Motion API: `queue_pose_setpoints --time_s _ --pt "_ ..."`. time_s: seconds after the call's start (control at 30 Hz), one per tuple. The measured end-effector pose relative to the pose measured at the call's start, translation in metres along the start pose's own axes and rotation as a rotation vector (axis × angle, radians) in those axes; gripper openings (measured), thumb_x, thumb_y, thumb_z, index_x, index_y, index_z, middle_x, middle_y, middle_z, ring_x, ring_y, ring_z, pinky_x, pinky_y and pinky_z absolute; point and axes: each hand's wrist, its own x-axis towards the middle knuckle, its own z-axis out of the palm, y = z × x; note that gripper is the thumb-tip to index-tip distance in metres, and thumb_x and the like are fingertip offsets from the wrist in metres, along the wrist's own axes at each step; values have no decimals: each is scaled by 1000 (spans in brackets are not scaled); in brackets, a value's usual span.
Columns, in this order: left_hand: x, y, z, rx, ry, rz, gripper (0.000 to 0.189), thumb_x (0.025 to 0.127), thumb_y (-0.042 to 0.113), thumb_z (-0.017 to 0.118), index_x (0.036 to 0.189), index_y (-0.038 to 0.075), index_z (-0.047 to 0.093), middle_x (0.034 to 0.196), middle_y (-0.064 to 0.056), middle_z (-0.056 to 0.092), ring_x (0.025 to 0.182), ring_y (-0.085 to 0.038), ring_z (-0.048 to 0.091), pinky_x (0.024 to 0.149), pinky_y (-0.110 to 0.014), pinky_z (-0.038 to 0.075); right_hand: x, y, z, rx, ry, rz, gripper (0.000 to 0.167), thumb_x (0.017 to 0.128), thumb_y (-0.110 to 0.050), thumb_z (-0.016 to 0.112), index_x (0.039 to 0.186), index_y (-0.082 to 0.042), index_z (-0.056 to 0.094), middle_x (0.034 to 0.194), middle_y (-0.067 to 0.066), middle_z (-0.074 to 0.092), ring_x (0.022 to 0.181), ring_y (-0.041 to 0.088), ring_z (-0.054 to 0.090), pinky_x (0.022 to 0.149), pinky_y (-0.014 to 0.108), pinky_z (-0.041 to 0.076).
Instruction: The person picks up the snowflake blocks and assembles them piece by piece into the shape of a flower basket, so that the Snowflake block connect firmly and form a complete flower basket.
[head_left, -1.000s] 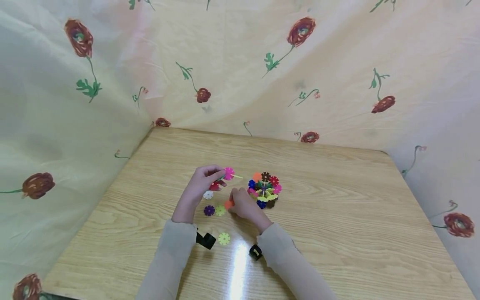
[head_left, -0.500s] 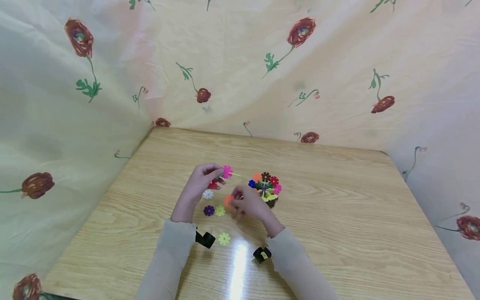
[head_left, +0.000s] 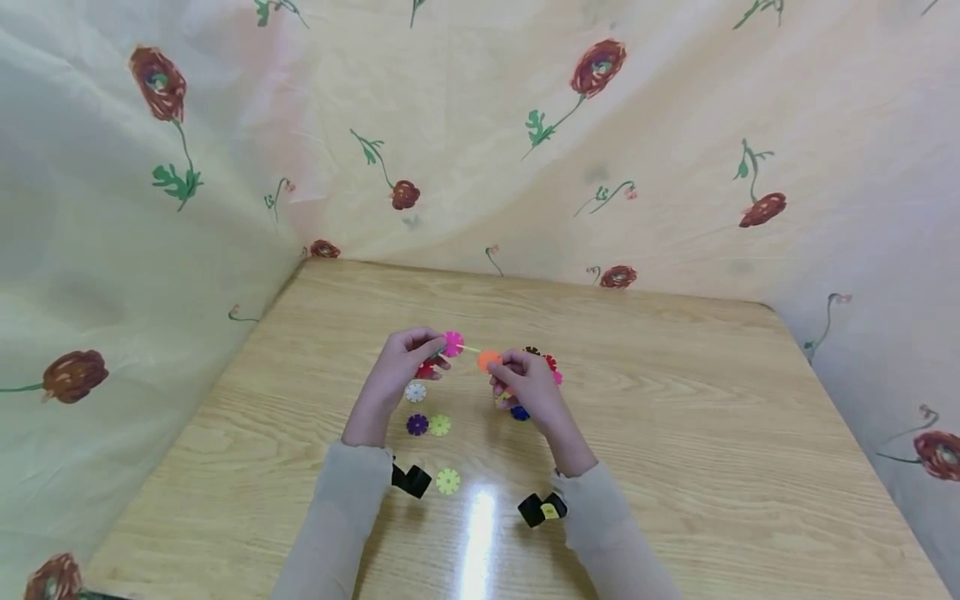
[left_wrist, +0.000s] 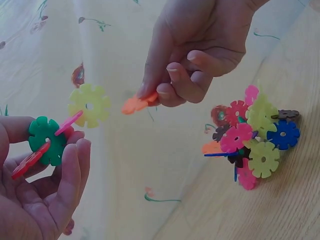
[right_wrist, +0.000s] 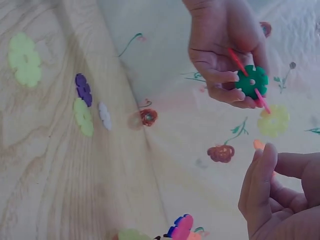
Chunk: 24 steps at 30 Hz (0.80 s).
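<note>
My left hand (head_left: 408, 357) pinches a short chain of notched plastic discs. In the left wrist view the chain runs from a red disc (left_wrist: 31, 161) through a green disc (left_wrist: 47, 141) and a pink disc (left_wrist: 69, 123) to a yellow disc (left_wrist: 90, 106) at its free end. My right hand (head_left: 534, 390) pinches an orange disc (head_left: 489, 360) between thumb and finger, held close beside the yellow one. A small gap shows between orange and yellow in the left wrist view. Both hands are raised above the table.
A cluster of joined colourful discs (left_wrist: 250, 135) sits on the wooden table (head_left: 675, 417), partly behind my right hand. Loose discs lie nearer: white (head_left: 416, 392), purple (head_left: 417, 425), a yellow-green disc (head_left: 440, 425) and another yellow-green disc (head_left: 447, 481). Flowered cloth (head_left: 480, 150) surrounds the table.
My right hand has lifted the orange disc from near the loose discs and brought it up and rightward to the chain's yellow end. The left hand has shifted slightly left.
</note>
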Motion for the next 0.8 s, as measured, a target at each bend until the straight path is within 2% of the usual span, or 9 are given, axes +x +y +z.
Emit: queue_pose_setpoints --time_s 0.13,0.43,0.8 --pt "0 0 0 -4 -4 5 23 100 15 53 106 -6 62 91 2 64 75 -11 65 62 -21 56 -2 -5 -1 38 25 2 15 98 -15 57 94 0 58 73 0 61 63 9 57 49 21 53" --pt "-1 1 1 16 -41 2 25 101 14 51 110 -7 61 90 2 64 74 -10 65 63 -21 57 -5 -6 -2 46 29 -9 19 99 -16 56 99 2 59 74 1 61 64 9 58 49 20 53" --pt "0 -2 3 52 -78 -1 24 101 13 49 112 -5 61 103 -8 66 79 -10 66 68 -25 59 -6 -3 -3 67 36 -41 20 98 -18 57 99 2 59 74 0 61 66 9 58 50 21 53"
